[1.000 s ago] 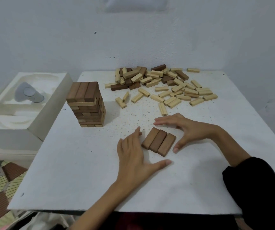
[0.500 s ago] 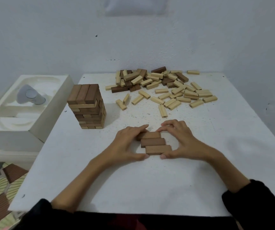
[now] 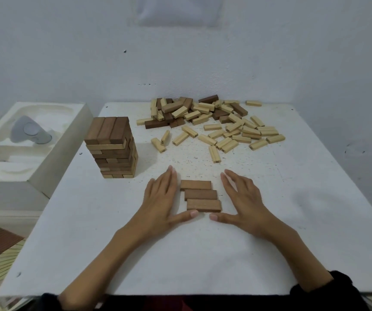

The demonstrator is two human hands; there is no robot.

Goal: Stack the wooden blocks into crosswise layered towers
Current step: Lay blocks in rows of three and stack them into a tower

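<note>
Between the two sets of fingers, on the table (image 3: 135, 254), lie three dark blocks (image 3: 200, 196), flat and side by side, with long sides touching and ends staggered: the far one sits toward the left fingers, the near one toward the right. The left hand (image 3: 161, 200) is relaxed flat, fingers straight along the row's left ends, touching or just beside the far block, can't tell which. The right hand (image 3: 245, 200) is flat too, fingers straight, just right of the row, with a small gap to the far block's end. Both thumbs reach inward along the near side of the near block, tips close together; nothing is grasped. Likely step: squaring the base layer for a second tower. Risks: a harder push from one side skews the row or slides a block out of line, and a base left staggered makes later crosswise layers overhang and lean. The tower (image 3: 112, 147) stands beyond and left of the left fingertips, apart, so a wide left-arm sweep could knock it. The pile (image 3: 209, 122) lies well beyond both sets of fingertips, its nearest light block just past the right ones.
</note>
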